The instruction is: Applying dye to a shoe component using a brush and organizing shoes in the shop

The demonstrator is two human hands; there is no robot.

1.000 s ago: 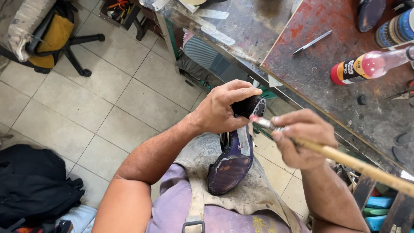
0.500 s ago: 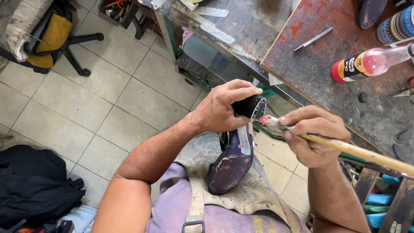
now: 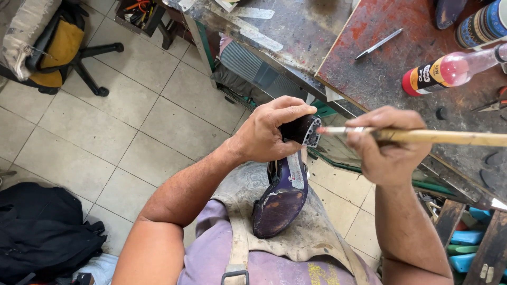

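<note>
Fingers: left hand (image 3: 269, 134) clenched round heel (image 3: 305, 130) of purple shoe (image 3: 282, 198), thumb over the top. Shoe lies sole-up on apron (image 3: 311, 237) in lap, heel end raised toward bench (image 3: 380, 63), toe toward body. Right hand (image 3: 391, 145) pinches brush (image 3: 422, 136), wooden handle running off to the right, bristle tip just beside heel; touching or not, can't tell. On bench: bottle (image 3: 449, 71) w/ red cap on its side, pen (image 3: 379, 44). Floor: chair (image 3: 58, 47), black bag (image 3: 42, 232).

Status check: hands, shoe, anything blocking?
Left hand grips purple shoe at the heel, sole up on lap. Right hand holds brush, tip at heel. Nothing between them.
</note>
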